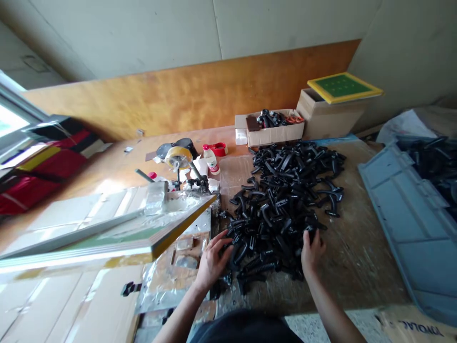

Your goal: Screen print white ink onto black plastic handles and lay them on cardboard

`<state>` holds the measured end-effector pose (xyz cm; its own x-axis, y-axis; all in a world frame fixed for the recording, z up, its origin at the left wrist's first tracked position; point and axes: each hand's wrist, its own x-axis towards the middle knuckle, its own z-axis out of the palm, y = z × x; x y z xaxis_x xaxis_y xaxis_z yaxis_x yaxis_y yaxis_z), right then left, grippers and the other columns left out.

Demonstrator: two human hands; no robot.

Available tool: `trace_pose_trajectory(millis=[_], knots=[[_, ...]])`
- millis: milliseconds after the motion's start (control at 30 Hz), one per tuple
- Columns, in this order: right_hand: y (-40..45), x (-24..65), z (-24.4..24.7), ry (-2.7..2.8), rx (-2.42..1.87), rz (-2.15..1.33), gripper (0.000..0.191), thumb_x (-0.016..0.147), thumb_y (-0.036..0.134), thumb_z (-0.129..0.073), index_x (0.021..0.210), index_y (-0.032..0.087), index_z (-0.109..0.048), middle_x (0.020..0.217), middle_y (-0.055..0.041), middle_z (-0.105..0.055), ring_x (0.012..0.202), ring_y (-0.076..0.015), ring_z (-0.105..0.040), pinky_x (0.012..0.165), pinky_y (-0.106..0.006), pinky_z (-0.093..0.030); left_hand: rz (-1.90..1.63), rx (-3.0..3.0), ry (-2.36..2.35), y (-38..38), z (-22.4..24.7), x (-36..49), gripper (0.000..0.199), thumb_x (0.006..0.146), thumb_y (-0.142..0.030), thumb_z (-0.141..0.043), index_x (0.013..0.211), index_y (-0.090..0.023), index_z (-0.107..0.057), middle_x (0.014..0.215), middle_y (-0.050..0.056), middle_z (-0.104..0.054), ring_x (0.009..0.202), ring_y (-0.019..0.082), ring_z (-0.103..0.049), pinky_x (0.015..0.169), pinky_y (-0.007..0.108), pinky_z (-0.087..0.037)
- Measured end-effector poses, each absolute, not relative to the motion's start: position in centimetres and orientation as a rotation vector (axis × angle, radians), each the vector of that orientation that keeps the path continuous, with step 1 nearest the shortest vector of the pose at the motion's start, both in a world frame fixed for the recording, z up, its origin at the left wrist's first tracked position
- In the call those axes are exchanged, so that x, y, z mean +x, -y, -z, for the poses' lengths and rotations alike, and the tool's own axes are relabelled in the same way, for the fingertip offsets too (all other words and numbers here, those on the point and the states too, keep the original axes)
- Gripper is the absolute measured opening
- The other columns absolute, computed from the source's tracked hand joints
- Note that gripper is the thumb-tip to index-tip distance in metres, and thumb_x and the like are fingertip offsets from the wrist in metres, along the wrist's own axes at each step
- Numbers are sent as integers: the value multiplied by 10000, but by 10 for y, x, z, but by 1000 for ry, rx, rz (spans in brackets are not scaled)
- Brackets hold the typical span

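Apparently sorting through black plastic parts [285, 200] heaped on worktop [360, 257], kept within easy reach: left hand [213, 262] spread on pile's near edge, right hand [312, 252] curling, pinching one piece; grey crate [403, 224] alongside w/ more.

Black plastic parts [282, 200] block ahead — passage right.

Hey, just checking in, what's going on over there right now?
A person is sorting through a heap of black plastic parts on a workbench. The left hand lies spread at the heap's near edge, and the right hand closes on one part. A blue-grey crate with more black parts sits to the right.
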<state>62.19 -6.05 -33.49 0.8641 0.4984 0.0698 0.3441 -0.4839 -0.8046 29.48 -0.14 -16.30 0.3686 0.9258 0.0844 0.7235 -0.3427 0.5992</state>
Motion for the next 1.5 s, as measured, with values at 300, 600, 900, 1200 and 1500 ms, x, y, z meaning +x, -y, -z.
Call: trace_pose_trajectory(millis=[300,600,900,1200,1500], knots=[[75,605,284,930,-2155,-110,844,809,743,-389,1346,102,-501,1322,-225,-509,1295,-399,-379,1032,-564,-315,-750,2069,-1404,4,152,238,253,921,-370,-493,998,-240,-696,1277,67,-630,1160,220,-595,999,416,-487],[-10,467,193,1630,-2341,-282,579,814,685,-517,1121,210,-642,806,-120,-708,770,-290,-680,701,-390,-499,-817,1904,-1445,6,153,76,292,883,-443,-525,997,-246,-707,1256,78,-641,1066,248,-647,659,283,-577],[-5,456,143,993,-2111,-516,248,818,345,-521,979,188,-627,709,-29,-686,540,-147,-639,508,-236,-485,-779,1552,-1630,13,172,-66,394,811,-561,-570,995,-238,-699,1052,41,-727,881,234,-711,768,313,-579],[4,271,187,2039,-1422,-513,369,903,163,-402,1149,255,-663,1098,-48,-650,958,-174,-634,866,-298,-505,-942,1366,-1582,18,171,-15,450,823,-549,-563,1003,-160,-698,982,79,-733,861,202,-693,762,291,-561],[2,253,185,2295,-1429,-223,329,935,246,-463,1197,236,-663,1101,-115,-637,1065,-269,-548,932,-429,-469,-1056,1441,-1563,4,143,-18,365,839,-496,-579,998,-189,-698,984,55,-710,893,178,-664,782,278,-553]])
